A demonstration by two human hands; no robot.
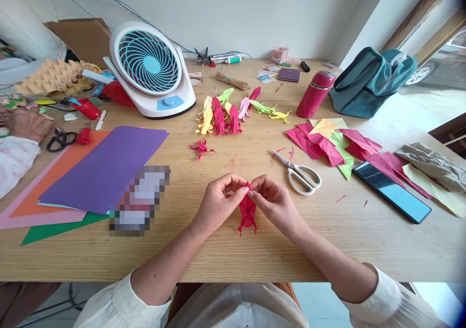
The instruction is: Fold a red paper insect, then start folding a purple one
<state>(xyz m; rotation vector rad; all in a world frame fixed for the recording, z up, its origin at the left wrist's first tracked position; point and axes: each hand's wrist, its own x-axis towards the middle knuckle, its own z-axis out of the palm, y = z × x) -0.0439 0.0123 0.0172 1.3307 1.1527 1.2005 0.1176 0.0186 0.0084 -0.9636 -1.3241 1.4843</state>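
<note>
A red folded-paper figure with thin, bent limbs hangs just above the table's front part. My left hand pinches its top end from the left. From the other side my right hand pinches the same end, thumb and finger pressed together. Both thumbs meet near the tip, so the paper under the fingertips is hidden. Beyond my hands lies a small red origami figure. Farther back stands a cluster of yellow, red, pink and green origami figures. White-handled scissors lie right of my right hand.
Coloured paper sheets and a pixelated object lie left. Folded paper pieces and a phone are right. Behind stand a fan, a red bottle and a teal bag. Another person's hand rests far left.
</note>
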